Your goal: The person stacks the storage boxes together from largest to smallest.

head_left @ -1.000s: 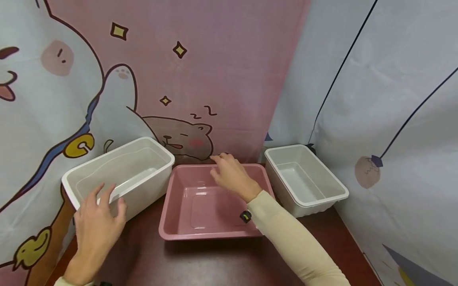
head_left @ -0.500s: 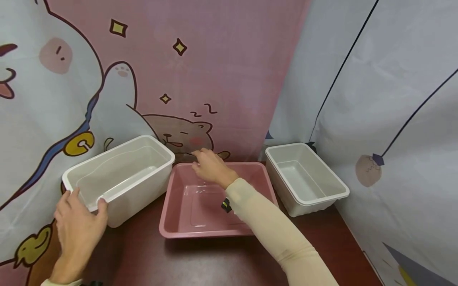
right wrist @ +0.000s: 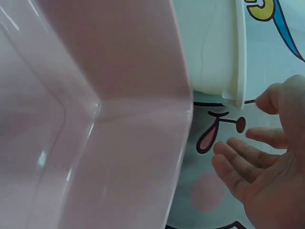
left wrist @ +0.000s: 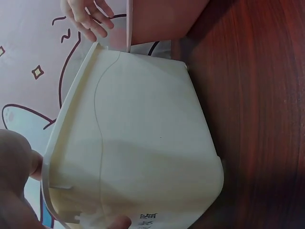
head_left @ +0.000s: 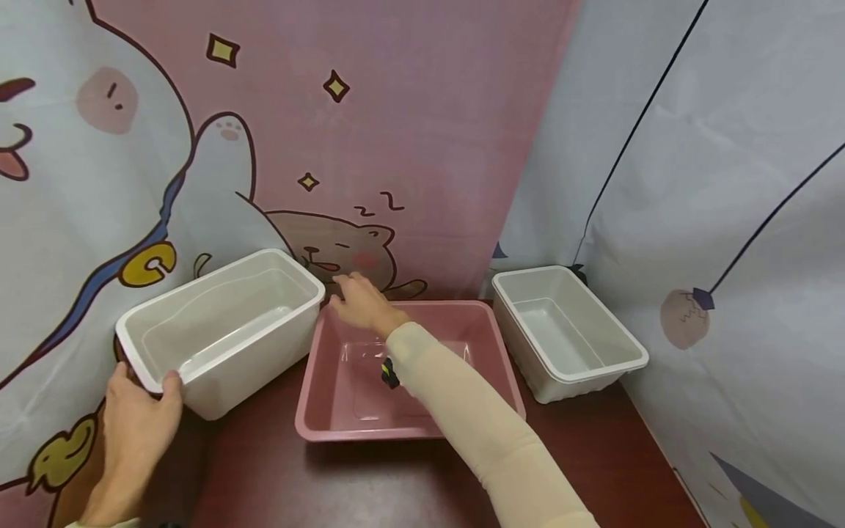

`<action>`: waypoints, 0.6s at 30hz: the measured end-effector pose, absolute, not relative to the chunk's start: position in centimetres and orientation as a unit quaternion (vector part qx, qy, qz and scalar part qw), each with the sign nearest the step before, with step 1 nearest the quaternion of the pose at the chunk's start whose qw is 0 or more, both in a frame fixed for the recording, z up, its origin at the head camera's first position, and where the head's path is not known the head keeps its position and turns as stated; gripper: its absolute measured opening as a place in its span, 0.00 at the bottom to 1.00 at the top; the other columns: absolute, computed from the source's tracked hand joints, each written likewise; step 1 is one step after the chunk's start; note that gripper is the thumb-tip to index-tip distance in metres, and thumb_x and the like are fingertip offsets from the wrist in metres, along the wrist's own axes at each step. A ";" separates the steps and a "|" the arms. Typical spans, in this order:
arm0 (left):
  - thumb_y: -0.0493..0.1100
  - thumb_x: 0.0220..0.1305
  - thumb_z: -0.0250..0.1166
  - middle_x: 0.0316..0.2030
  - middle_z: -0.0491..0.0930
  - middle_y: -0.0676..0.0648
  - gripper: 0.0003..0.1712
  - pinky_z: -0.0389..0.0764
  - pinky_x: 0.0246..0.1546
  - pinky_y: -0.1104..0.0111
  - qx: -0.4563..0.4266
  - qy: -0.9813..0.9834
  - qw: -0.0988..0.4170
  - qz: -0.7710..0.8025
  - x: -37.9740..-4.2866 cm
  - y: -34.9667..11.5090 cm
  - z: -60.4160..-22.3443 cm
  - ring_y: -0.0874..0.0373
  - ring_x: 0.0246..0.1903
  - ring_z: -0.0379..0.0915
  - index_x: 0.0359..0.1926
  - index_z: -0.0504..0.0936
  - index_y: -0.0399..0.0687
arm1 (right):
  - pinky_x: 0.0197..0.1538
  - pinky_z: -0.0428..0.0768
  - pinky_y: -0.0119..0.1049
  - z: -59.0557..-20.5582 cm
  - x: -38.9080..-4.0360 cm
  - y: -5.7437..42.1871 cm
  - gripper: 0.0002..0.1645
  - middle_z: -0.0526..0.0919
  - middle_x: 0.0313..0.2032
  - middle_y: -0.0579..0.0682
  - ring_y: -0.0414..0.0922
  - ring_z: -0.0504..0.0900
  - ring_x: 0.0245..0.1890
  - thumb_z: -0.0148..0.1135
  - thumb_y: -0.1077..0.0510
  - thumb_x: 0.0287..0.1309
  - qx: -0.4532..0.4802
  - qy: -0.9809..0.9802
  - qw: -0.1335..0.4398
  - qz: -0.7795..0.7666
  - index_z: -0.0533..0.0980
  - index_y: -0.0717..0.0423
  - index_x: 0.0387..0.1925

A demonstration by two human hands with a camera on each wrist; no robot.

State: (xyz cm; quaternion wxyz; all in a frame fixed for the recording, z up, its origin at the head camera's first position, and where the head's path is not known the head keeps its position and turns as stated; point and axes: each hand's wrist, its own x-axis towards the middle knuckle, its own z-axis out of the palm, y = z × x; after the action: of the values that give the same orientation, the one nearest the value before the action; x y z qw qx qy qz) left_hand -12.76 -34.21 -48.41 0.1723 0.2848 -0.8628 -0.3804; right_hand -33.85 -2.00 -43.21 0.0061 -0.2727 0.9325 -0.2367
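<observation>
A long white plastic bin [head_left: 251, 359] stands at the left, set at an angle. My left hand [head_left: 138, 422] is at its near left corner, thumb at the rim on the front side and fingers round by the end. In the left wrist view, one fingertip [left wrist: 119, 222] lies against the bin's wall, close to some dark printing. My right hand [head_left: 363, 301] reaches over the back left corner of the pink basin [head_left: 350, 434], fingers spread and holding nothing. In the right wrist view, its thumb is close to the bin's far rim.
A second white bin [head_left: 594, 374] stands to the right of the basin, angled the other way. All three containers hold nothing visible. They stand on a dark red-brown table [head_left: 264, 469]. A printed cloth [head_left: 422, 147] hangs close behind, and another grey-white cloth stands at the right.
My right hand has moved left across the back of the basin toward the left bin's far corner. My left hand has moved left and down, from over the bin's front to its near left corner.
</observation>
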 end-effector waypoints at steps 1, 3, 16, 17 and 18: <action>0.56 0.84 0.57 0.88 0.54 0.17 0.56 0.60 0.83 0.23 0.286 -0.861 0.168 -0.386 -12.8 -34.3 -48.5 0.11 0.83 0.56 0.94 0.41 0.30 | 0.80 0.83 0.52 -43.4 -33.9 -2.3 0.35 0.81 0.78 0.62 0.56 0.84 0.77 0.55 0.49 0.88 -0.271 0.931 0.006 -0.242 0.72 0.57 0.87; 0.57 0.85 0.55 0.89 0.55 0.18 0.56 0.61 0.84 0.25 0.290 -0.858 0.157 -0.393 -12.8 -34.4 -48.6 0.13 0.84 0.57 0.94 0.39 0.32 | 0.82 0.82 0.51 -43.7 -34.1 -2.8 0.36 0.82 0.78 0.62 0.56 0.83 0.77 0.54 0.49 0.88 -0.271 0.929 0.003 -0.250 0.71 0.58 0.87; 0.56 0.86 0.55 0.81 0.66 0.14 0.51 0.66 0.79 0.24 0.280 -0.859 0.175 -0.390 -13.1 -34.7 -49.3 0.11 0.79 0.63 0.94 0.49 0.35 | 0.79 0.83 0.47 -44.7 -34.5 -5.1 0.31 0.88 0.69 0.57 0.50 0.86 0.68 0.53 0.51 0.91 -0.277 0.908 0.023 -0.314 0.75 0.60 0.83; 0.56 0.86 0.55 0.80 0.68 0.14 0.50 0.66 0.79 0.24 0.280 -0.859 0.177 -0.391 -13.1 -34.7 -49.3 0.11 0.79 0.63 0.94 0.50 0.35 | 0.78 0.83 0.46 -44.7 -34.5 -5.2 0.32 0.88 0.69 0.57 0.50 0.86 0.68 0.53 0.50 0.91 -0.275 0.907 0.025 -0.319 0.74 0.60 0.84; 0.56 0.86 0.55 0.79 0.68 0.14 0.50 0.67 0.78 0.24 0.280 -0.859 0.178 -0.390 -13.1 -34.7 -49.3 0.12 0.79 0.64 0.94 0.51 0.35 | 0.78 0.84 0.46 -44.7 -34.4 -5.3 0.32 0.88 0.69 0.57 0.50 0.86 0.67 0.54 0.50 0.91 -0.273 0.905 0.028 -0.326 0.74 0.60 0.84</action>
State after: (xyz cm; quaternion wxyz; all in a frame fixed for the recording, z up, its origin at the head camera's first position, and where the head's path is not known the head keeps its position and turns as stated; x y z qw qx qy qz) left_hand -13.08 -34.74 -49.33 0.1779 0.2801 -0.8589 -0.3902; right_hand -34.38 -5.29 -44.75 0.0278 -0.2728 0.9046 -0.3264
